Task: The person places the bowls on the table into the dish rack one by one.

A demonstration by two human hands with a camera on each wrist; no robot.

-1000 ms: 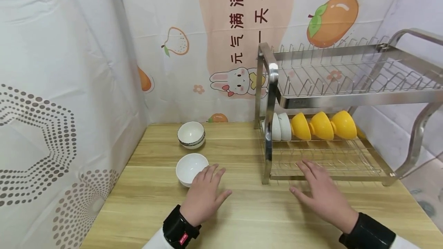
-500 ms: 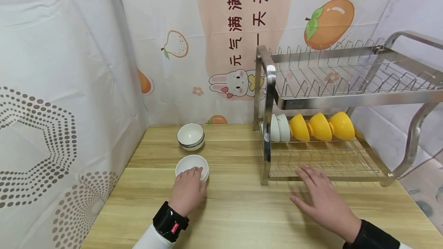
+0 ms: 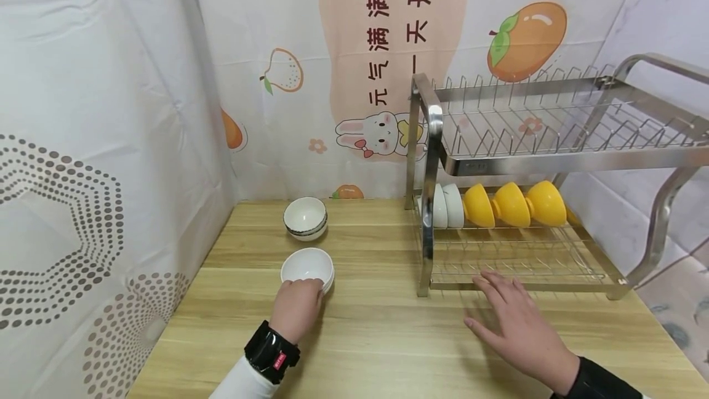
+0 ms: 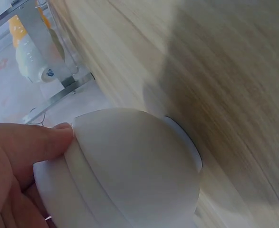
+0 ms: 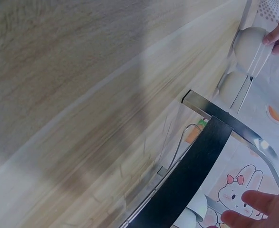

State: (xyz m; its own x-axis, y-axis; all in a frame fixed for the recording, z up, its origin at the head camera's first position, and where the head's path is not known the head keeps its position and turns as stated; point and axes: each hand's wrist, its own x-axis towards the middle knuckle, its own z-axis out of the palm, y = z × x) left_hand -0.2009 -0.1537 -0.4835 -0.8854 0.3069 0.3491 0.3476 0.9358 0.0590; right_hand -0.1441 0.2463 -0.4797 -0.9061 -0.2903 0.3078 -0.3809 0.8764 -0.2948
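My left hand (image 3: 297, 308) curls over the near rim of a white bowl (image 3: 308, 263) on the table. In the left wrist view the bowl (image 4: 139, 161) appears nested with another, and the thumb presses near their rims; the fingers are partly hidden. Whether one or both bowls are pinched is unclear. Behind it stands a small stack of dark-rimmed white bowls (image 3: 305, 215). My right hand (image 3: 520, 328) is spread in front of the metal dish rack (image 3: 532, 287), holding nothing.
On the rack's lower tier, white bowls (image 3: 454, 206) and several yellow bowls (image 3: 512, 205) stand on their sides. Its upper tier has upright wire dividers (image 3: 532, 140). A patterned curtain (image 3: 277, 159) borders the wooden table (image 3: 376, 337) at the back.
My left hand has moved left from beside the front white bowl to its near rim, and its fingers have curled over it. My right hand has stayed nearly still.
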